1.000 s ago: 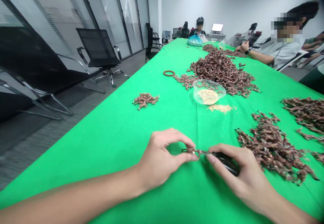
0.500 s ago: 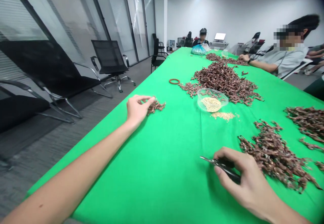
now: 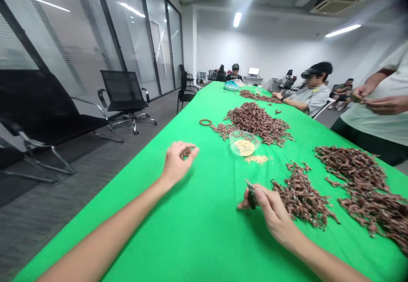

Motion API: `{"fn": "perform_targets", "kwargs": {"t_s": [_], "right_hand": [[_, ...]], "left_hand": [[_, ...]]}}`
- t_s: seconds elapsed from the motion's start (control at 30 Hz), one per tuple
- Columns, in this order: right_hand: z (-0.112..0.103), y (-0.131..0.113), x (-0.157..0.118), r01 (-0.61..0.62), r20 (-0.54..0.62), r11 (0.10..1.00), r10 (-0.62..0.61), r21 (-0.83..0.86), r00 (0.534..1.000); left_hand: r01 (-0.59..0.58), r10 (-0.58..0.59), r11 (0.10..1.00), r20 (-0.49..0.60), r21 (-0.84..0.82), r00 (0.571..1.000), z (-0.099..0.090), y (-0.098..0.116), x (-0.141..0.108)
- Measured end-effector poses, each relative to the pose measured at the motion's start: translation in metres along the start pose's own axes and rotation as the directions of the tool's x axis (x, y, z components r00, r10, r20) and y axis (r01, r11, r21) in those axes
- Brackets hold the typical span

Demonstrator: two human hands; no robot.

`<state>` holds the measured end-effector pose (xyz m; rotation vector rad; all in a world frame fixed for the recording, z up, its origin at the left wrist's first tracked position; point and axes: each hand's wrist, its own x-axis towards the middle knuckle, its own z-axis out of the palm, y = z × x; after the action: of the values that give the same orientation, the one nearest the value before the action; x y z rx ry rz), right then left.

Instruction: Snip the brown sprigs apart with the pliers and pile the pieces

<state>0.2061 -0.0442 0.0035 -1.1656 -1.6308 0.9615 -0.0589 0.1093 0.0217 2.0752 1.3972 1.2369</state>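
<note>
Holding a small hand tool (image 3: 251, 197), dark-handled and tapering to a pointed metal tip, in the right hand (image 3: 274, 209), angling it forward and slightly left; mostly hiding a little brown cluster (image 3: 185, 153) behind the left hand (image 3: 176, 165), showing only a blurred patch between thumb and fingers, leaving contact unclear.

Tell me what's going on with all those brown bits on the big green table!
Someone is working at a green table with heaps of brown bits on it. Their right hand holds a small dark-handled tool. Their left hand is at a small pile of brown bits, but I can't tell whether it holds any. A clear bowl holds pale grains, with more lying beside it. Nearby, a standing person has their hands together.
</note>
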Motion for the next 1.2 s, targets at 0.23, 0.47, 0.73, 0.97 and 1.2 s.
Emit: {"fn": "perform_targets", "kwargs": {"t_s": [0.23,0.47,0.73,0.97,1.2], "right_hand": [[0.012,-0.010,0.001,0.041,0.111,0.999,-0.040,-0.004,0.993],[0.015,-0.009,0.004,0.015,0.168,1.000,-0.015,0.001,0.986],[0.002,-0.016,0.018,-0.062,0.352,0.990,0.014,0.125,0.936],[-0.008,-0.008,0.011,-0.076,0.286,0.995,0.056,0.061,0.957],[0.000,-0.001,-0.007,-0.038,0.146,0.998,0.044,-0.050,0.988]], "left_hand": [[-0.107,0.256,0.932,0.418,-0.347,0.872,0.031,0.076,-0.058],[-0.046,0.252,0.912,0.468,-0.408,0.847,0.022,0.083,-0.061],[-0.087,0.284,0.916,0.478,-0.392,0.831,0.017,0.084,-0.056],[-0.151,0.294,0.936,0.471,-0.318,0.832,0.023,0.075,-0.055],[-0.082,0.236,0.945,0.485,-0.317,0.842,0.050,0.072,-0.027]]}}
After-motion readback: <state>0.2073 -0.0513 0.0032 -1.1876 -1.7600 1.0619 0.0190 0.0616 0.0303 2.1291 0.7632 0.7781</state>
